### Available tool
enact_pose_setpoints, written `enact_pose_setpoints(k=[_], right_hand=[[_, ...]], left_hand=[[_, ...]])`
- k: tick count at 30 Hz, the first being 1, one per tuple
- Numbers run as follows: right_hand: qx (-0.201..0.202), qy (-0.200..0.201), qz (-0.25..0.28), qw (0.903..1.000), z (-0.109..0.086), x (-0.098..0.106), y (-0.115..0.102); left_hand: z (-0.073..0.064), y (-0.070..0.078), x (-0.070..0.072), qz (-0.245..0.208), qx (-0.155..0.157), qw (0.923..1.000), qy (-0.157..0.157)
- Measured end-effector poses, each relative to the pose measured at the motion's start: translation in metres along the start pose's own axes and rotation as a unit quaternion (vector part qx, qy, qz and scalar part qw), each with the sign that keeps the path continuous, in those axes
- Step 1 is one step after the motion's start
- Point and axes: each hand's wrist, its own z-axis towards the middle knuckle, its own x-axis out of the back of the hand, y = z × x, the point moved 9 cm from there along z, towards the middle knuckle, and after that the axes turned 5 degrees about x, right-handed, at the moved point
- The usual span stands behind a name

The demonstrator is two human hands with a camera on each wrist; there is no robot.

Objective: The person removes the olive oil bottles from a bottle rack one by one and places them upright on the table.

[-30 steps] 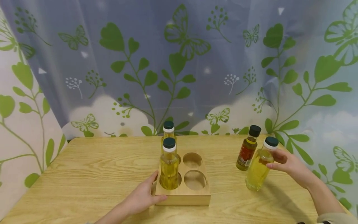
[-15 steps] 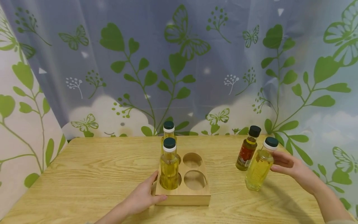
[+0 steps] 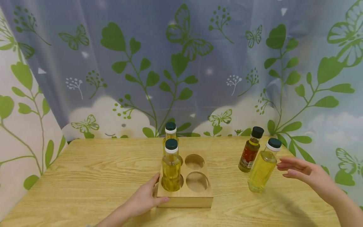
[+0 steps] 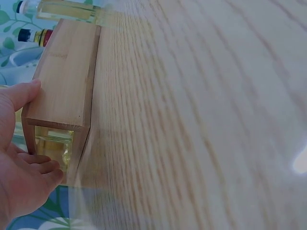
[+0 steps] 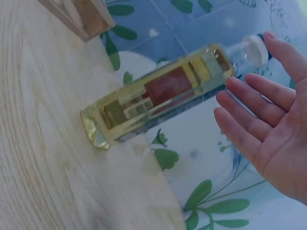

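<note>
Pale wood in your left hand (image 3: 141, 198): you grip the box (image 3: 184, 202) by its near left corner, two oil bottles (image 3: 171, 168) standing in its left holes. Over on the right, your right hand (image 3: 313, 178) hangs loose and free, fingers just beside the yellow bottle (image 3: 262, 171), which stands on the table (image 3: 105, 167) near the red-labelled bottle (image 3: 249, 155).

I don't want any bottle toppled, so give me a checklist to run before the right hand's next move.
1. Left hand grips rack: ok, at near left corner.
2. Right hand holds pale bottle: not ok, fingers not wrapped round it.
3. Pale bottle stands on table: ok.
4. Rack's right holes empty: ok, both.
5. Pale bottle clear of dark bottle: cannot tell, they overlap in head view.
</note>
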Motion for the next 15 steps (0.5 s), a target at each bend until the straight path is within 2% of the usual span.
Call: enact_pose_setpoints(k=[5,8,15], right_hand=[[0.022,-0.006,-0.018,0.9996,0.003,-0.008,-0.021],[0.020,-0.004,-0.028,0.9994,0.007,-0.015,-0.031],[0.033,-0.022,-0.011,0.9992,0.028,-0.040,-0.052]], left_hand=[[0.000,0.001,0.001,0.001,-0.003,1.0000,-0.002],[0.000,0.001,0.001,0.001,-0.006,1.0000,-0.004],[0.000,0.002,0.000,0.002,-0.007,0.9999,-0.007]])
